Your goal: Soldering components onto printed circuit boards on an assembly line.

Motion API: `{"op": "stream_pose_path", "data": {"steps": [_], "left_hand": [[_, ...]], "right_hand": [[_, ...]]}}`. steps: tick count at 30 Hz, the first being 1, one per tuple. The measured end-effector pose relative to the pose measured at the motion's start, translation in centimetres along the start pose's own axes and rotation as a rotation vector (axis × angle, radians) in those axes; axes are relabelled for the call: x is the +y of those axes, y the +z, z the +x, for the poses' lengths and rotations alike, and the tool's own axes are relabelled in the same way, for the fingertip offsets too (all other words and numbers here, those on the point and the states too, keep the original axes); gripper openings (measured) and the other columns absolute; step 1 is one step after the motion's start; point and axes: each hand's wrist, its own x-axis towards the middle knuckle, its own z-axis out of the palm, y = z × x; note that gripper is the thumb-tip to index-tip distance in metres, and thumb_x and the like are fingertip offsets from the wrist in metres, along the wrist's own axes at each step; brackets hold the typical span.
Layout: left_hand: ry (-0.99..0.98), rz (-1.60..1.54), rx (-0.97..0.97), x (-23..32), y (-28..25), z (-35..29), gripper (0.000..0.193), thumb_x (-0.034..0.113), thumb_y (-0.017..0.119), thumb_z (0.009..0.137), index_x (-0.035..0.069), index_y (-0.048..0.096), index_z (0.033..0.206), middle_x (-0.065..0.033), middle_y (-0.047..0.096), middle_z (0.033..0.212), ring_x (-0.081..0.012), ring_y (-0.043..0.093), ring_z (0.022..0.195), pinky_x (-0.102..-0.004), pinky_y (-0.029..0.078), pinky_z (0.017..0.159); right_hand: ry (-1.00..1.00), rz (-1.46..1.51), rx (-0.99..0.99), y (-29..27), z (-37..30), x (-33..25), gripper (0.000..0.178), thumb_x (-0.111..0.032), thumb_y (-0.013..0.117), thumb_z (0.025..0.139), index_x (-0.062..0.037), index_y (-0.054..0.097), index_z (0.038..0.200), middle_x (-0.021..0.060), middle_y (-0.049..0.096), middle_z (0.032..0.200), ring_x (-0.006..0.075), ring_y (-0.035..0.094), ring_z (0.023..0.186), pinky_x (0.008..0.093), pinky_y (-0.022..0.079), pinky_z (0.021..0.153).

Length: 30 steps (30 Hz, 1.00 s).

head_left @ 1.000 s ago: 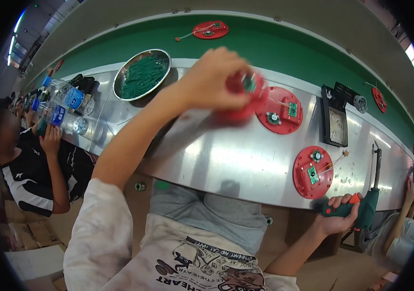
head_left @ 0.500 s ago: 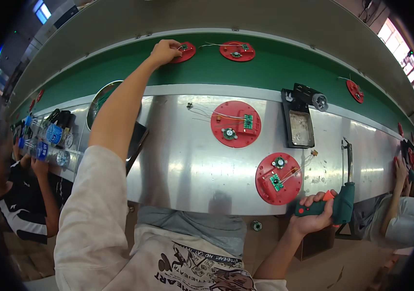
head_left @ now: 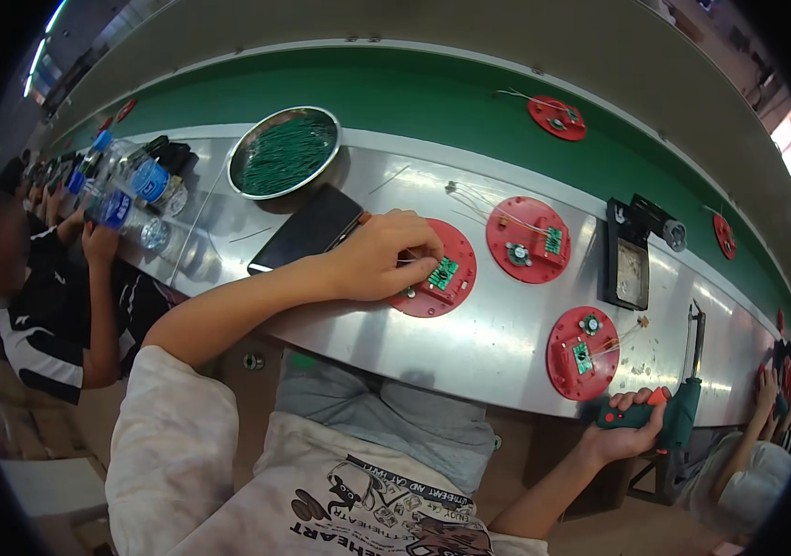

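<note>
My left hand (head_left: 386, 252) reaches across the steel bench with its thumb and fingers closed on a round red plastic plate (head_left: 457, 243). A small green circuit board (head_left: 445, 273) and thin wires sit on that plate, partly hidden by my fingers. Wrapped around the handle of a dark green soldering gun (head_left: 684, 415) is my right hand (head_left: 625, 437), at the bench's front edge. The gun's metal tip points up and away from me. Two similar red plates with boards and wires, one farther back (head_left: 530, 264) and one nearer (head_left: 562, 375), lie between my hands.
A black soldering stand with a tray (head_left: 632, 278) is at the right. Left of my hand lie a black phone (head_left: 298, 232) and a steel bowl (head_left: 236, 176) of green wires. Bottles (head_left: 150, 181) and other people flank the bench. More red plates rest on the green strip (head_left: 414, 97).
My left hand has come back from the green strip to the bench, bringing a red plate with it. The view has turned leftward. My right hand still grips the soldering gun.
</note>
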Motion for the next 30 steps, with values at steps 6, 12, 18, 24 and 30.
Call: {"op": "stream_pose_path", "data": {"steps": [6, 12, 18, 24, 30], "left_hand": [[0.028, 0.456, 0.194, -2.3, -7.3, 1.1, 0.01, 0.009, 0.067, 0.081, 0.001, 0.068, 0.087, -0.0126, 0.065, 0.084, -0.031, 0.061, 0.087, -0.0389, 0.049, 0.077], [-0.334, 0.836, -0.08, -10.9, -13.5, -1.7, 0.013, 0.012, 0.068, 0.078, 0.003, 0.07, 0.088, -0.0141, 0.064, 0.088, -0.0341, 0.061, 0.092, -0.0429, 0.049, 0.084], [-0.386, 0.43, 0.169, -11.5, -13.6, -1.2, 0.015, 0.012, 0.069, 0.081, 0.0, 0.071, 0.089, -0.0116, 0.07, 0.085, -0.0245, 0.067, 0.084, -0.0352, 0.052, 0.079], [-0.467, 0.366, 0.284, -10.2, -14.1, -1.3, 0.015, 0.011, 0.068, 0.083, -0.001, 0.072, 0.091, -0.0131, 0.071, 0.086, -0.0243, 0.068, 0.08, -0.0349, 0.053, 0.076], [-0.428, 0.782, 0.126, -10.2, -12.9, -2.3, 0.011, 0.009, 0.067, 0.081, 0.003, 0.072, 0.087, -0.0152, 0.066, 0.088, -0.0333, 0.065, 0.085, -0.0422, 0.051, 0.078]], "right_hand": [[-0.011, -0.026, 0.003, -0.1, 0.1, -0.3, 0.027, -0.026, 0.048, 0.097, -0.0026, 0.057, 0.107, 0.0046, 0.054, 0.08, 0.0118, 0.048, 0.057, 0.0268, 0.04, 0.052], [0.0, -0.02, 0.03, 1.3, -0.5, -0.7, 0.028, -0.028, 0.048, 0.097, -0.0019, 0.056, 0.099, 0.0051, 0.055, 0.075, 0.0138, 0.047, 0.054, 0.0293, 0.039, 0.051], [0.002, 0.001, 0.041, 0.7, -0.3, -0.6, 0.028, -0.024, 0.048, 0.096, -0.0012, 0.058, 0.108, 0.0057, 0.056, 0.076, 0.0141, 0.046, 0.053, 0.0297, 0.04, 0.051], [0.021, -0.022, -0.02, 0.3, -0.1, -0.4, 0.029, -0.023, 0.048, 0.096, -0.0007, 0.058, 0.112, 0.0059, 0.057, 0.079, 0.0132, 0.049, 0.057, 0.0278, 0.042, 0.051], [0.006, -0.032, -0.026, 0.9, -0.1, -0.7, 0.026, -0.023, 0.05, 0.095, -0.0022, 0.058, 0.107, 0.0051, 0.056, 0.076, 0.0136, 0.05, 0.055, 0.0283, 0.042, 0.049]]}}
